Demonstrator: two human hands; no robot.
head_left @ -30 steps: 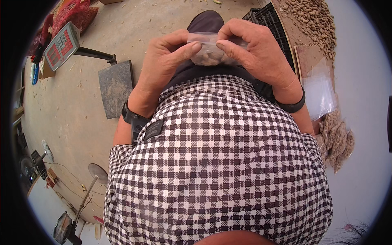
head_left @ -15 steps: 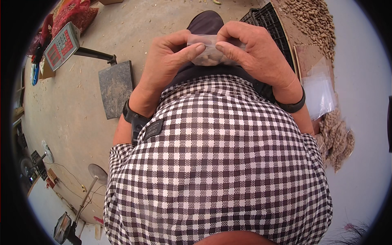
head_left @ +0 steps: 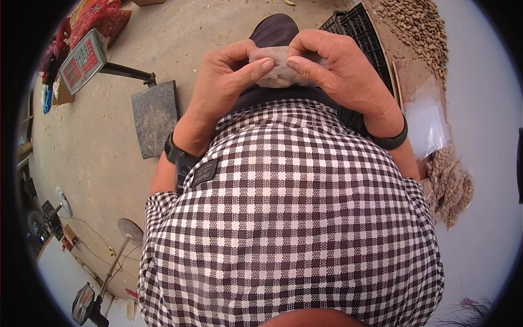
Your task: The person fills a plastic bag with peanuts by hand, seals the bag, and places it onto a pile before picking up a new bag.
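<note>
At nine o'clock from the clear bag [head_left: 279,80] stands a scale display [head_left: 81,61], at ten a red sack [head_left: 103,24], at eight a dark scale platform [head_left: 155,120]. The left hand [head_left: 220,79] pinches the bag's left end between its fingers, just above the lap [head_left: 272,95]; the right hand [head_left: 346,71] has its fingers pinching and covering the other end. At two o'clock is a black crate [head_left: 363,27], partly blocked by that hand, then a peanut pile [head_left: 419,30]; clear plastic sleeves [head_left: 424,128] lie at four.

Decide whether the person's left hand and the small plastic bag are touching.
Touching. The head view shows the left hand pinching the upper left part of the plastic bag, its thumb lying across the front.
</note>
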